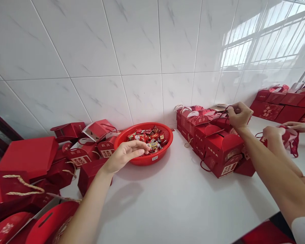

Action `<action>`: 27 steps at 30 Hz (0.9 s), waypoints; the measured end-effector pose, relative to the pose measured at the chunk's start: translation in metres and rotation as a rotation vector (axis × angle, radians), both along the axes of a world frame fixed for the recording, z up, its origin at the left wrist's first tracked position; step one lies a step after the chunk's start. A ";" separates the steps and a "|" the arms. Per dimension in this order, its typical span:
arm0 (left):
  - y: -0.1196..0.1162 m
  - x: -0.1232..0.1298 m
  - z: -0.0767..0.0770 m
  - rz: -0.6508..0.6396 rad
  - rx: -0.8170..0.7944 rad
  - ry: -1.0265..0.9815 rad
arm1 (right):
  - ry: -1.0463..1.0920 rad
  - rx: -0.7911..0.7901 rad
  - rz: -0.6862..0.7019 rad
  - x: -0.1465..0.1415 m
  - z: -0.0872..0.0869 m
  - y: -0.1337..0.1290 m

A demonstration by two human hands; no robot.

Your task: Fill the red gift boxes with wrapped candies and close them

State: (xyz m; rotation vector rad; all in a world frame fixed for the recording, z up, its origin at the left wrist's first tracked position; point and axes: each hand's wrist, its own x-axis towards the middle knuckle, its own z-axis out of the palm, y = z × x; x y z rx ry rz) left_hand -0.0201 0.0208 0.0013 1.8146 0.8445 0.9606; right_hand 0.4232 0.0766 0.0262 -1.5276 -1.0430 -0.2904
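Over the front of the red plastic basket (167, 144), my left hand (128, 152) has its thumb and fingertips drawn together; whatever is between them is too small to make out. Wrapped candies (155, 137) lie in the basket, one with a yellow wrapper right by the fingertips. My right hand (240, 115) is raised above the group of red gift boxes (217, 150) to the right, its fingers pinched on a dark red cord (226, 110). Which box the cord belongs to is partly hidden.
Many red boxes (27, 157) crowd the left side, some with rope handles. Another person's hands (273, 134) hold a red box at the right. More red boxes (282, 101) line the far right by the tiled wall. The white tabletop (165, 203) runs between the groups.
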 end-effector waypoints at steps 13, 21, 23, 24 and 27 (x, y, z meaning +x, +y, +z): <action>-0.003 0.001 0.000 -0.021 0.024 0.065 | 0.021 -0.173 0.072 -0.002 -0.001 -0.024; -0.003 0.003 0.000 -0.026 0.002 0.056 | -0.077 -0.386 0.037 -0.012 0.009 -0.033; -0.004 0.006 -0.002 -0.044 -0.005 0.054 | -0.082 -0.485 0.026 -0.012 0.011 -0.037; -0.004 0.009 -0.004 -0.063 -0.016 0.047 | -0.094 -0.538 0.031 -0.010 0.012 -0.039; -0.004 0.029 -0.018 -0.147 -0.095 0.004 | -0.144 -0.662 0.065 -0.003 0.011 -0.043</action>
